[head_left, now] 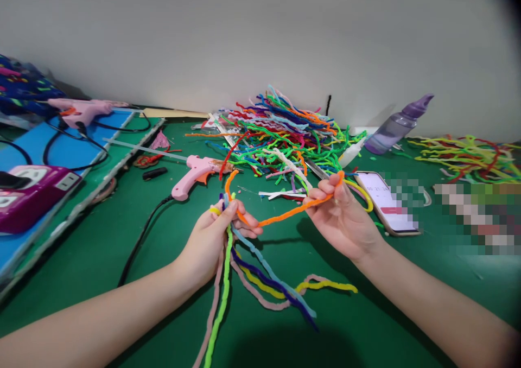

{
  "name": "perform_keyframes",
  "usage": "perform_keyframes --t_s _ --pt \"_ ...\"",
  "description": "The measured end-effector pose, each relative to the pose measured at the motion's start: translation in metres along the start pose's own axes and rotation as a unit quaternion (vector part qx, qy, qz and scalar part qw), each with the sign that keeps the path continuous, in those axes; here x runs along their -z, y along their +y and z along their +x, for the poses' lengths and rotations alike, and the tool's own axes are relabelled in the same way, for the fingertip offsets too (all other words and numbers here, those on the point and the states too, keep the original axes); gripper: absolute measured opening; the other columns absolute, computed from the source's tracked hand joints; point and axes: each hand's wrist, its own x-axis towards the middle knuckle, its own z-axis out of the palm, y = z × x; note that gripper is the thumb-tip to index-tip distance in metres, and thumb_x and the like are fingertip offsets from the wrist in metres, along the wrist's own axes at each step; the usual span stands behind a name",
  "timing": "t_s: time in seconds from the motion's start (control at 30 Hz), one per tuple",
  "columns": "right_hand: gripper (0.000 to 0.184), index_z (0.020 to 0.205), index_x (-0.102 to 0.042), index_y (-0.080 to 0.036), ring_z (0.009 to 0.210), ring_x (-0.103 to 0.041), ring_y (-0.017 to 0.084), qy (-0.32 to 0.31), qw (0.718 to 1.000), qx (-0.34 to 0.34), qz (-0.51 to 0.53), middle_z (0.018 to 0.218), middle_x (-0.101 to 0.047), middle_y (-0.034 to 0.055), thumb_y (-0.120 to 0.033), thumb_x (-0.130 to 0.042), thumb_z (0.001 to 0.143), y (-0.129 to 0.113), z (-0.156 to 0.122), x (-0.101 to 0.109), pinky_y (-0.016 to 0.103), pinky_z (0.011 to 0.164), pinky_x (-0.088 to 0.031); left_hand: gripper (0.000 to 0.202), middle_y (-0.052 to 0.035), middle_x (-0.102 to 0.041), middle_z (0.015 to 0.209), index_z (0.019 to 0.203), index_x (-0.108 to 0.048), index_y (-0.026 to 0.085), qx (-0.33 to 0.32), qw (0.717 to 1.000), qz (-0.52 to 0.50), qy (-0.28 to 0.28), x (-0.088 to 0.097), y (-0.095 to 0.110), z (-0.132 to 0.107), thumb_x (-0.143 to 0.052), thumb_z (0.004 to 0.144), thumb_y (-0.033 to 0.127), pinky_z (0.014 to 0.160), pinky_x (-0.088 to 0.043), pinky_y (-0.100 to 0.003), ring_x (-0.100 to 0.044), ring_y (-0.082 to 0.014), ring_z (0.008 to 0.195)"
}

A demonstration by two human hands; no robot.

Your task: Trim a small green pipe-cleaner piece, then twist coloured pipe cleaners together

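Note:
My left hand [214, 232] pinches a bunch of pipe cleaners near their upper ends. Light green [222, 308], pink, pale blue [260, 259], dark blue and yellow pipe cleaners hang down from it over the table. Between both hands runs an orange pipe cleaner [291, 213]; its short end sticks up above my left thumb. My right hand [342, 216] is closed on the orange one's other end, between thumb and fingers, holding it out to the right and slightly higher. Where the stems cross is hidden by my left fingers.
A pink glue gun [197, 173] lies left of my left hand. Behind is a heap of coloured pipe cleaners [280, 134]. To the right are a phone [385, 202], a purple bottle [396, 126] and yellow-green pipe cleaners [459, 153]. A purple power strip [36, 194] stands at left.

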Motion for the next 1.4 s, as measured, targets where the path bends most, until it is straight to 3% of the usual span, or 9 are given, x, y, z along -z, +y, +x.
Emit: perform_keyframes --t_s 0.4,0.63,0.83,0.97,1.1,1.2,1.3,1.4 --pt "0.014 0.071 -0.068 -0.025 0.067 -0.058 0.004 0.12 0.983 0.116 -0.077 0.07 -0.062 -0.007 -0.019 -0.078 0.064 0.004 0.011 0.008 0.015 0.065 -0.049 0.015 -0.0055 -0.069 0.071 0.076 -0.054 0.013 -0.008 1.0 -0.006 -0.006 -0.001 0.002 -0.001 -0.058 0.083 0.026 0.06 -0.054 -0.021 -0.066 -0.0134 0.061" --pt "0.015 0.069 -0.067 -0.019 0.067 -0.059 0.005 0.178 0.965 0.137 -0.135 0.069 -0.062 -0.004 -0.018 -0.079 0.061 0.006 0.017 0.018 0.016 0.063 -0.049 0.014 -0.0091 -0.072 0.079 0.079 -0.054 0.013 -0.01 1.0 0.001 -0.01 -0.001 0.0 -0.002 -0.056 0.084 0.026 0.06 -0.054 -0.021 -0.067 -0.013 0.061" --pt "0.016 0.071 -0.064 -0.021 0.064 -0.059 0.005 0.138 0.976 0.124 -0.113 0.072 -0.062 -0.0063 -0.021 -0.078 0.064 0.002 0.019 0.018 0.017 0.06 -0.049 0.016 -0.0091 -0.071 0.086 0.089 -0.056 0.013 -0.018 0.999 0.022 0.019 -0.002 -0.001 -0.002 -0.053 0.086 0.029 0.068 -0.055 -0.023 -0.07 -0.0156 0.072" --pt "0.014 0.076 -0.062 -0.023 0.061 -0.058 0.003 0.114 0.986 0.088 -0.078 0.074 -0.06 -0.0081 -0.025 -0.075 0.069 -0.001 0.019 0.017 0.015 0.056 -0.047 0.021 -0.0087 -0.07 0.071 0.092 -0.053 0.014 0.011 0.999 0.036 0.033 -0.001 -0.002 -0.003 -0.056 0.084 0.033 0.062 -0.055 -0.024 -0.069 -0.0175 0.063" --pt "0.021 0.078 -0.06 -0.024 0.055 -0.055 0.002 0.099 0.994 0.032 -0.031 0.07 -0.058 -0.0094 -0.029 -0.077 0.066 -0.002 0.02 0.018 0.016 0.054 -0.046 0.024 -0.0052 -0.068 0.081 0.098 -0.054 0.015 -0.009 1.0 0.025 0.006 0.0 -0.002 -0.003 -0.059 0.082 0.032 0.059 -0.054 -0.024 -0.068 -0.0153 0.063" --pt "0.022 0.076 -0.059 -0.025 0.043 -0.046 -0.001 0.086 0.996 0.03 -0.024 0.065 -0.056 -0.011 -0.031 -0.077 0.065 -0.004 0.022 0.019 0.013 0.045 -0.04 0.018 -0.0015 -0.064 0.083 0.096 -0.054 0.017 -0.023 0.999 0.02 -0.021 0.001 -0.002 -0.002 -0.056 0.083 0.031 0.053 -0.052 -0.022 -0.064 -0.0124 0.06" --pt "0.02 0.08 -0.058 -0.024 0.034 -0.038 -0.002 0.061 0.996 0.018 -0.068 0.06 -0.055 -0.0107 -0.032 -0.074 0.07 -0.002 0.019 0.016 0.013 0.038 -0.032 0.015 -0.0008 -0.061 0.073 0.089 -0.053 0.017 -0.004 0.999 0.021 -0.041 0.001 -0.001 -0.002 -0.051 0.086 0.031 0.053 -0.051 -0.022 -0.062 -0.0126 0.059" --pt "0.019 0.086 -0.058 -0.022 0.035 -0.044 0.002 0.015 0.984 -0.013 -0.179 0.06 -0.058 -0.0076 -0.035 -0.067 0.076 0.005 0.009 0.01 0.016 0.038 -0.034 0.015 -0.0009 -0.06 0.068 0.085 -0.054 0.015 0.0 0.999 0.014 -0.05 0.001 0.0 -0.002 -0.052 0.085 0.03 0.056 -0.05 -0.023 -0.062 -0.0132 0.06"
